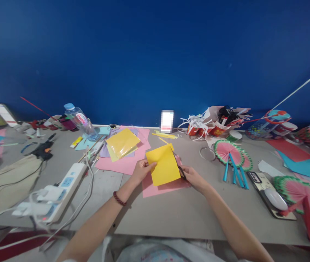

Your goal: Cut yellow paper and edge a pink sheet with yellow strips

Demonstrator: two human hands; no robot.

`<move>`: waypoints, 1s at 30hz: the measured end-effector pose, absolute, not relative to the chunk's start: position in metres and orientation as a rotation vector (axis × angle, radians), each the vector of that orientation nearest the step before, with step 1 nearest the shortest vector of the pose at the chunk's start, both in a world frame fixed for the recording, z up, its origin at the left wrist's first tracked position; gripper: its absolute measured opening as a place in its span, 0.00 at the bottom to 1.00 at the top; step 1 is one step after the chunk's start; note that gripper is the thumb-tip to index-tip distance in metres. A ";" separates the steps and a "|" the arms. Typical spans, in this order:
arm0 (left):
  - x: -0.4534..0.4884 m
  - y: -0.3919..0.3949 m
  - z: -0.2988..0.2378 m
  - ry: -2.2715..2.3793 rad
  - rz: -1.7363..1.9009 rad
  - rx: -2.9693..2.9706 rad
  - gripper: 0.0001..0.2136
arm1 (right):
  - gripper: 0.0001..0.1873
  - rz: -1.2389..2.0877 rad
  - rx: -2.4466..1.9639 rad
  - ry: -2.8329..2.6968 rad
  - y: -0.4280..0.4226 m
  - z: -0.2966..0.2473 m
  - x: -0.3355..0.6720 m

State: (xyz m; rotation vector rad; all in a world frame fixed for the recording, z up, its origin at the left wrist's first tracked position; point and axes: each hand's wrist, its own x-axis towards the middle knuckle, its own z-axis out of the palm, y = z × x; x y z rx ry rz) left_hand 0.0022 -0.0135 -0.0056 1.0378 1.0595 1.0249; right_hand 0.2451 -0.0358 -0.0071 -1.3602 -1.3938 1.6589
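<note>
My left hand point(142, 170) pinches the left edge of a yellow paper sheet point(164, 168), thumb on top. At the sheet's right edge, my right hand point(194, 177) is closed round the dark handles of scissors point(182, 171). The blades run along that edge, mostly hidden by the paper. A narrow strip stands off at the sheet's top right corner. Beneath lies a pink paper sheet point(152, 191) on the table. Several yellow strips point(165, 135) lie farther back.
Left of my hands, a yellow packet point(123, 142) lies on pink paper, near a plastic bottle point(82, 122) and a power strip point(67, 189) with cables. To the right are paper fans point(228, 153), a tape ring point(207, 153), a phone point(271, 196) with a mouse point(275, 199), and cups point(220, 127).
</note>
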 end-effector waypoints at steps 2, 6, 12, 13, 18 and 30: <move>0.002 -0.014 -0.006 1.068 1.026 1.043 0.19 | 0.27 1.673 -1.379 -1.388 -0.036 -0.009 0.245; 0.003 -0.014 -0.007 1.044 1.054 1.030 0.20 | 0.26 1.682 -1.394 -1.388 -0.036 -0.010 0.246; -0.001 -0.011 -0.008 1.144 1.137 0.914 0.22 | 0.26 1.740 -1.325 -1.416 -0.038 -0.006 0.246; -0.001 -0.011 -0.008 1.144 1.131 0.912 0.22 | 0.26 1.742 -1.321 -1.420 -0.038 -0.006 0.246; 0.001 -0.012 -0.005 1.092 1.114 0.907 0.21 | 0.24 1.739 -1.285 -1.432 -0.038 -0.005 0.246; -0.002 -0.011 -0.010 1.045 1.074 0.985 0.16 | 0.26 1.753 -1.291 -1.404 -0.037 -0.007 0.246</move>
